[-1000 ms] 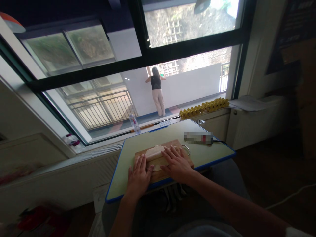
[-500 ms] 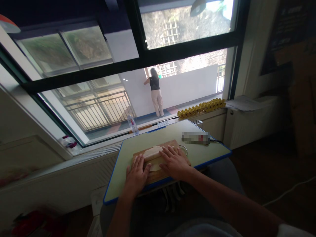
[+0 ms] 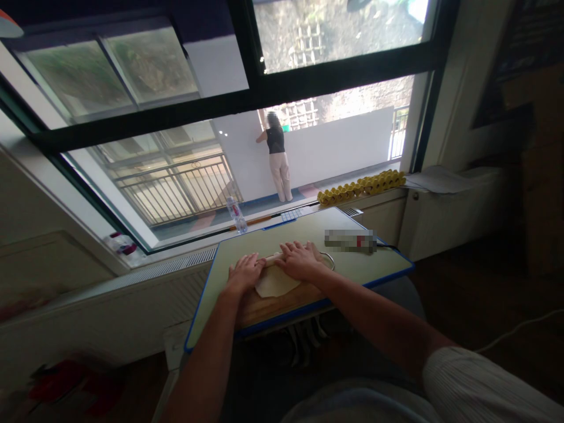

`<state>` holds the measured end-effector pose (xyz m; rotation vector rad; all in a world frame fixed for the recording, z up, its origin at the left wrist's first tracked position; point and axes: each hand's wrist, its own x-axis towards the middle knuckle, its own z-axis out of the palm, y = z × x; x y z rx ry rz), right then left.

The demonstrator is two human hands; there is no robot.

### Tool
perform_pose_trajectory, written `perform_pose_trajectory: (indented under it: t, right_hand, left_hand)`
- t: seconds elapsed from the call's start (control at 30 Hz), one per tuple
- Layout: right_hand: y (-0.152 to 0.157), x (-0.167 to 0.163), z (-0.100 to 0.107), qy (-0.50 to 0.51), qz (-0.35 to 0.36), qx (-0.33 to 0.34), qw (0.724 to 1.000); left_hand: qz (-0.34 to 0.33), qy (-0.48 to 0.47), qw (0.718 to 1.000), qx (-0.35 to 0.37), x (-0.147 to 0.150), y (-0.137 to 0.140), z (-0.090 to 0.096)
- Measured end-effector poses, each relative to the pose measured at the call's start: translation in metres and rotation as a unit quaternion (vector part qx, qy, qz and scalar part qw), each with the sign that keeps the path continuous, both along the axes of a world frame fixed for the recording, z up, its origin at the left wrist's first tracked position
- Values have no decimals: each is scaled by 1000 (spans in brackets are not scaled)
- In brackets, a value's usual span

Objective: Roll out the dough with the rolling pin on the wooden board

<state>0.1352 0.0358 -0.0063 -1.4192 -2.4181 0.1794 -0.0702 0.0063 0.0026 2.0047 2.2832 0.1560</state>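
A flattened sheet of pale dough (image 3: 277, 284) lies on a wooden cutting board (image 3: 273, 305). Across its far part runs what looks like a light rolling pin (image 3: 269, 259), mostly covered by my hands. My left hand (image 3: 245, 272) rests on the pin's left end, palm down with fingers stretched forward. On its right end lies my right hand (image 3: 301, 259), flat, fingers extended. Neither hand wraps round the pin. A metal ring handle (image 3: 329, 261) sticks out at the board's right side.
The small table (image 3: 207, 311) has a blue edge. A blurred-out object (image 3: 350, 240) with a cord lies at its right. On the sill stand a plastic bottle (image 3: 237, 216) and yellow egg trays (image 3: 361, 187). Beyond the window stands a person (image 3: 277, 155).
Both hands have slid forward, away from me, over the board together with the pin. More of the dough sheet and the board's near part now show. The view has tilted slightly down.
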Motion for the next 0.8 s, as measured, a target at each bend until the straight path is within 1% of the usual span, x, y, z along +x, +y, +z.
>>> perform_pose_trajectory:
  t: [0.07,0.17,0.3,0.43,0.5,0.57,0.67,0.8]
  right_hand:
    - [0,-1,0,1,-3,0,1000]
    - [-9,3,-3,12,1,7,1000]
    - [-34,12,-12,27,13,8,1000]
    - [-65,24,-21,26,23,1,999]
    - [-79,30,-24,26,27,-1,999]
    - [-87,34,-25,27,32,1,999]
    - [-85,35,-22,21,35,-4,999]
    - [-61,27,-15,10,27,-10,1000]
  left_hand:
    - [2,1,1000,2,1,-1,0]
    - [6,2,1000,14,5,-14,-3]
    - [-9,1,998,54,10,-46,-14]
    - [-24,2,995,99,13,-82,-32]
    - [-31,-8,993,115,13,-96,-39]
    - [-36,-15,992,117,14,-104,-42]
    - [-32,-20,995,92,14,-102,-37]
    - [-30,-12,998,58,9,-75,-21]
